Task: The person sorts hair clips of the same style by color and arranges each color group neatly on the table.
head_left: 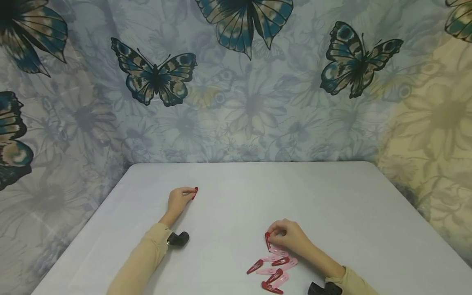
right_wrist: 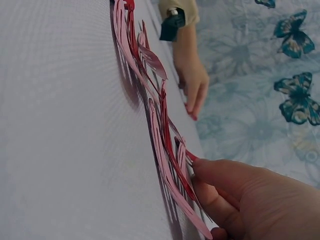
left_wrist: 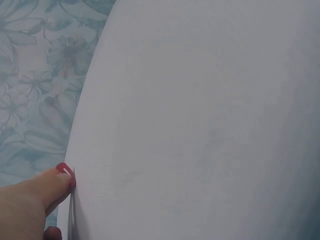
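Observation:
Out on the table's left side, my left hand (head_left: pixel 180 200) pinches a red snap hair clip (head_left: pixel 195 193) between thumb and fingertips. The same clip (left_wrist: pixel 65 171) shows at the thumb tip in the left wrist view. My right hand (head_left: pixel 289 234) is at the top of a loose pile, thumb and forefinger pinching another red hair clip (head_left: pixel 267 241) by its upper end. Below it lie several red and pink clips, among them a red one (head_left: pixel 255 266) at the left, a pink one (head_left: pixel 289 264) at the right and a red one (head_left: pixel 272 288) nearest me.
The clips lie on a white table (head_left: pixel 225 229) with rounded far corners. Behind it hangs a cloth (head_left: pixel 254 135) printed with flowers and butterflies. A black wrist camera (head_left: pixel 178 239) sits on the left sleeve, another (head_left: pixel 324 289) on the right.

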{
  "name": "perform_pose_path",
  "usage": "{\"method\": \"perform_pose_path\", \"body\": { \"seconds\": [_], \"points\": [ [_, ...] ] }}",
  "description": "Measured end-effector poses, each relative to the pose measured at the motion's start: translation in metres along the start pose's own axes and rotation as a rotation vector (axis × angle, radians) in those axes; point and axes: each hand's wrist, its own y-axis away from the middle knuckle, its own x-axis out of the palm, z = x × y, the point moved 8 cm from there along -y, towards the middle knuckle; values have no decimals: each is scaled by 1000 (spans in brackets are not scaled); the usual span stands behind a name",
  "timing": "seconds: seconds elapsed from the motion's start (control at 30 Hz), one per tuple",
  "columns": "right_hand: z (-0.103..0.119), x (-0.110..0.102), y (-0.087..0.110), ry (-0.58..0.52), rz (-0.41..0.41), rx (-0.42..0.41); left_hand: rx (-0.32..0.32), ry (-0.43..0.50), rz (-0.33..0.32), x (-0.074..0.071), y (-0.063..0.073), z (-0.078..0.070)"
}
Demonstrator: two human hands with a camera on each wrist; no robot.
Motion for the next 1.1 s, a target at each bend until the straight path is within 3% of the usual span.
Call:
{"method": "perform_pose_path", "body": {
  "seconds": [0.13,0.4,0.77,0.97,1.1],
  "points": [
    [1,-2,1,-11,0,4,-17,-1,-22,2,1,0],
    [1,-2,0,-8,-4,-9,57,-102,-20,3,2,-5],
    [2,-1,0,0,-2,7,1,-276,11,4,0,-4],
    [2,-1,0,-1,0,0,-36,-340,-36,-1,1,3],
    [2,-1,0,3,-1,-6,-8,-360,-58,-3,2,2]
  ]
}}
